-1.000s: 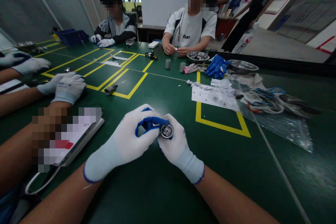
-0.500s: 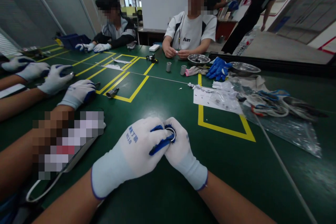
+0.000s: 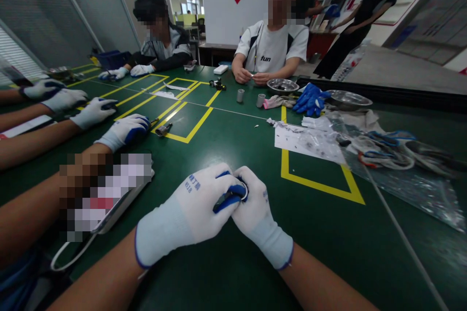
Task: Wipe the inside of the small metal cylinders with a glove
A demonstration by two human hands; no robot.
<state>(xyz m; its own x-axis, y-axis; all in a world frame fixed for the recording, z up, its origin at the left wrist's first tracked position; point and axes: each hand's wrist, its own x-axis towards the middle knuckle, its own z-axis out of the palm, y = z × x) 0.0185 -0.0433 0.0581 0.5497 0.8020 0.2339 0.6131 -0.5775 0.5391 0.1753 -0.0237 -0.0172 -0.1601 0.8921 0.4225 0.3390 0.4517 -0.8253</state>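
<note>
Over the green tabletop: one round, silver-rimmed part, mostly hidden, clasped in the gloved right hand. Gloved left hand: fingertips at the rim; pinch or mere touch, cannot tell. Step, apparently: fingering the part's mouth. Next move calls for steady right-hand support.

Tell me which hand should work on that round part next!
Probably the left hand: it reaches the round part at the rim, while the right hand is curled around the outside.
</note>
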